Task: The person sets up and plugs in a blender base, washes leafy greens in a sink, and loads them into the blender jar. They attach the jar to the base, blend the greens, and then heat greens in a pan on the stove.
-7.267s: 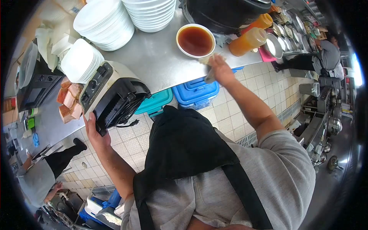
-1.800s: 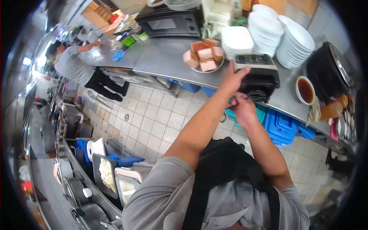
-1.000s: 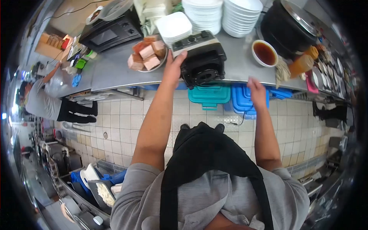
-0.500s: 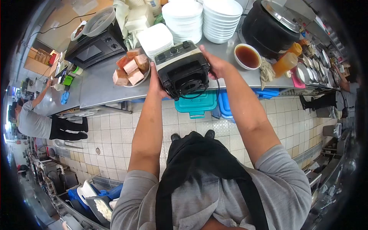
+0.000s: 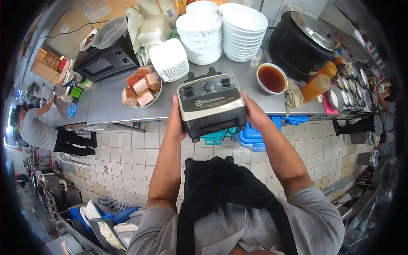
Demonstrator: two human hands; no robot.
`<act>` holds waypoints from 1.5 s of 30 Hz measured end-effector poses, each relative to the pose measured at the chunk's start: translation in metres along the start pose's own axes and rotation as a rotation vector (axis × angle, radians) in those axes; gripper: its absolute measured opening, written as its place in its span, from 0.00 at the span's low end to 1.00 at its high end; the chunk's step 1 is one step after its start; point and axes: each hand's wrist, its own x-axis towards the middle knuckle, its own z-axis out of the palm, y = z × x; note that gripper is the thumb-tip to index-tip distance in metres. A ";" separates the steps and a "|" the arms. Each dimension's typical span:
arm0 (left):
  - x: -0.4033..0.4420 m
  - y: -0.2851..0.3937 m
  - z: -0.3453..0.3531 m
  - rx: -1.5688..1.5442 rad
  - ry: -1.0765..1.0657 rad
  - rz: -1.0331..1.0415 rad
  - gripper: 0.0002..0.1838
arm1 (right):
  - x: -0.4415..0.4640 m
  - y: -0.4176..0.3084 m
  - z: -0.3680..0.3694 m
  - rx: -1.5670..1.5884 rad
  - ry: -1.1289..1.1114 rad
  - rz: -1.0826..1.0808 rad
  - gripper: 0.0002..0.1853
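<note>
Between my two hands is a blender base (image 5: pixel 212 104), black with a silver-grey front panel, a dial, two switches and the word Dynamex. My left hand (image 5: pixel 176 121) grips its left side and my right hand (image 5: pixel 253 112) its right side. It is held up in front of the counter's edge, panel tilted toward me. Most of the fingers are hidden behind it. Left of it on the counter (image 5: pixel 114 100) stands a bowl (image 5: pixel 156 94) of pink-and-brown meat blocks (image 5: pixel 142 87). To its right is a white bowl of reddish-brown liquid (image 5: pixel 272 79).
Stacked white plates (image 5: pixel 199 40), square plates (image 5: pixel 170 59) and bowls (image 5: pixel 243 34) stand behind. A microwave (image 5: pixel 104 61) is left; a black pot (image 5: pixel 297 46), a cloth (image 5: pixel 294 97) and sauce bottles (image 5: pixel 315 88) are right. Blue tubs (image 5: pixel 255 138) sit under the counter. Other people work at far left (image 5: pixel 38 127) and right.
The blender base has come closer to me and turned, so its front panel now faces me where its underside showed before. Both hands still hold it.
</note>
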 end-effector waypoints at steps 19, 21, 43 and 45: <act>0.154 0.022 -0.013 0.118 -0.540 0.110 0.56 | 0.052 0.020 -0.045 -0.262 0.207 -0.426 0.57; 0.149 0.021 -0.023 0.129 -0.557 0.120 0.58 | 0.047 0.009 -0.029 -0.377 0.266 -0.414 0.59; 0.149 0.003 0.012 0.186 -0.271 0.226 0.45 | 0.071 0.041 -0.066 -0.536 0.299 -0.551 0.54; 0.147 -0.001 0.004 0.219 -0.286 0.254 0.44 | 0.061 0.051 -0.070 -0.605 0.302 -0.557 0.53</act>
